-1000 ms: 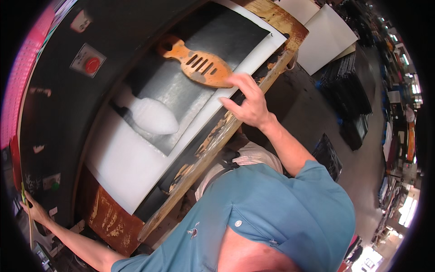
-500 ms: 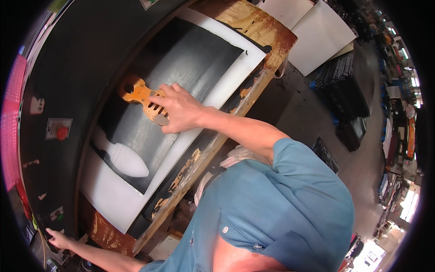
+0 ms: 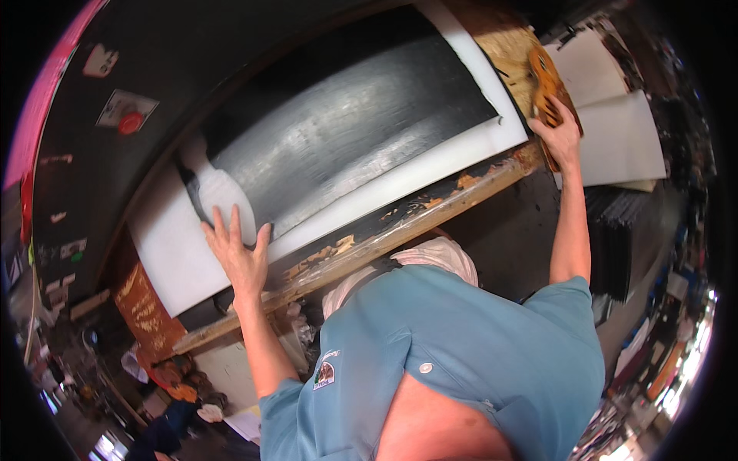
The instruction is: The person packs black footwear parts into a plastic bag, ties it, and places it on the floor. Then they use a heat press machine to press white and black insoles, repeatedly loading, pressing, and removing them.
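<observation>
A black sheet [image 3: 369, 115] lies on a white board [image 3: 173, 253] on the bench. Near its left end the sheet has a cut-out, narrow at the top and rounded below, where white [image 3: 223, 192] shows through. My left hand [image 3: 240, 253] is open with fingers spread, its fingertips over the lower part of this cut-out and the sheet's edge. At the far right, my right hand [image 3: 561, 134] grips the lower end of an orange slotted cutting die [image 3: 544, 73]. The die is over the worn wooden surface [image 3: 500, 38], beyond the white board's right end.
A dark machine panel with a red button [image 3: 130, 122] rises on the left. A wooden rail [image 3: 415, 227] runs along the bench's near edge. White sheets [image 3: 615, 142] and a stack of black sheets [image 3: 611, 238] are on the right. Another person's hand [image 3: 210, 413] shows at lower left.
My right hand has carried the cutting die from the black sheet to the wooden surface at right. My left hand has come from the machine panel's lower end onto the sheet. The view has turned.
</observation>
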The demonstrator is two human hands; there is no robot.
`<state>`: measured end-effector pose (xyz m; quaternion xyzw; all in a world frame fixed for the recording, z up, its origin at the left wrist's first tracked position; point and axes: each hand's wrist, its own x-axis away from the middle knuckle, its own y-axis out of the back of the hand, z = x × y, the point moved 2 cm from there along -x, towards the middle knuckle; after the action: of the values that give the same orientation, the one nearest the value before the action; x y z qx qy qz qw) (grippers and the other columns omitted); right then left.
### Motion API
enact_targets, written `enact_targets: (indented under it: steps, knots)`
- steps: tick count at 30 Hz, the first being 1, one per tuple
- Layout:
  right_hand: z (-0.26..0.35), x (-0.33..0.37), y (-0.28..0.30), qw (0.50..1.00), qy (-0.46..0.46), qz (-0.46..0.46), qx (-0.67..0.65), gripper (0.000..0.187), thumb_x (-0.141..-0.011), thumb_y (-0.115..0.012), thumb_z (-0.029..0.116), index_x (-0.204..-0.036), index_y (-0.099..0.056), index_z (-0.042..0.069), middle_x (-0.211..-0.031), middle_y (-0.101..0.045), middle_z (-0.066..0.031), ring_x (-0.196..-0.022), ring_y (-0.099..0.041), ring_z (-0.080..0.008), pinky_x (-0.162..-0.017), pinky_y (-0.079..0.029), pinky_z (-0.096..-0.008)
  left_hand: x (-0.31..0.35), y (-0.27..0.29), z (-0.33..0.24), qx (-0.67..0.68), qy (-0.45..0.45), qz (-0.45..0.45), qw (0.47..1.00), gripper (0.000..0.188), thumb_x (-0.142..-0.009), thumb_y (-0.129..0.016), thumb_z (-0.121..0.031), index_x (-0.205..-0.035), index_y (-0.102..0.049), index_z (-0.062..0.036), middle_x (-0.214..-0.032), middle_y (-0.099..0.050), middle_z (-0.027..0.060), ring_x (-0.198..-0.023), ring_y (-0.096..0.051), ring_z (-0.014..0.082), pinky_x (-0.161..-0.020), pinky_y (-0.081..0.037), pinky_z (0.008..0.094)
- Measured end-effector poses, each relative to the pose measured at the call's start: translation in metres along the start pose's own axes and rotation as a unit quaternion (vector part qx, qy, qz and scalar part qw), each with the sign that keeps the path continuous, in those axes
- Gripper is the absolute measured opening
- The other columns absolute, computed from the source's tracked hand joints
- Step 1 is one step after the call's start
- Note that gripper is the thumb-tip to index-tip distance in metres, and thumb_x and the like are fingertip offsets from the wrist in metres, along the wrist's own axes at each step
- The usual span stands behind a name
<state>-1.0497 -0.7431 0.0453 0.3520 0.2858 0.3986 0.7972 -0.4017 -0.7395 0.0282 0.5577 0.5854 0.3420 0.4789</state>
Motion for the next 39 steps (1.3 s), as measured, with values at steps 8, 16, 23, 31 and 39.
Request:
enact_targets:
  steps: [8,16,23,31,39]
  knots:
    - [0.118,0.077,-0.071,0.939,0.320,0.120,-0.030,0.077,-0.078,-0.087,0.041,-0.138,-0.060,-0.001,-0.140,-0.055,-0.0250,-0.136,-0.049,-0.0419,-0.117,-0.039,-0.0519,0.014,0.015,-0.038,0.033,-0.053,-0.011,0.998,0.062,-0.082,-0.088,-0.022,-0.136,-0.063,-0.0053,-0.143,-0.057,0.0178,-0.134,-0.052,0.0410,-0.113,-0.039,0.0549]
    - [0.254,0.149,-0.160,0.838,0.496,0.225,-0.032,0.087,-0.082,-0.083,0.049,-0.145,-0.053,-0.002,-0.151,-0.046,-0.0288,-0.145,-0.041,-0.0484,-0.122,-0.031,-0.0630,-0.001,0.025,-0.037,-0.022,-0.131,-0.061,0.989,0.031,-0.086,-0.082,-0.013,-0.112,-0.068,-0.0023,-0.096,-0.065,0.0124,-0.085,-0.062,0.0315,-0.077,-0.047,0.0413]
    - [0.276,0.140,-0.145,0.848,0.513,0.124,-0.045,0.053,-0.070,-0.068,-0.004,-0.123,-0.070,0.002,-0.120,-0.074,-0.0153,-0.113,-0.071,-0.0336,-0.100,-0.057,-0.0413,-0.012,0.065,-0.064,0.015,-0.245,-0.108,0.963,0.018,-0.085,-0.082,-0.013,-0.086,-0.066,-0.0064,-0.082,-0.060,0.0074,-0.074,-0.059,0.0269,-0.068,-0.046,0.0408]
    - [0.245,0.233,-0.009,0.931,0.312,0.174,-0.079,0.047,-0.079,-0.058,-0.010,-0.124,-0.072,-0.005,-0.118,-0.076,-0.0221,-0.109,-0.074,-0.0341,-0.098,-0.058,-0.0382,0.059,0.100,0.031,0.486,-0.014,-0.267,0.832,0.019,-0.109,-0.055,-0.018,-0.110,-0.066,-0.0025,-0.102,-0.065,0.0098,-0.096,-0.062,0.0213,-0.088,-0.052,0.0370]
    - [0.047,0.341,0.226,0.916,0.082,-0.117,0.375,0.042,-0.101,-0.059,0.024,-0.136,-0.065,0.001,-0.130,-0.068,-0.0285,-0.115,-0.069,-0.0394,-0.098,-0.054,-0.0442,0.060,0.016,0.012,0.740,0.229,0.048,0.631,0.057,-0.113,-0.049,-0.039,-0.148,-0.048,0.0071,-0.147,-0.056,0.0218,-0.128,-0.062,0.0302,-0.103,-0.051,0.0412]
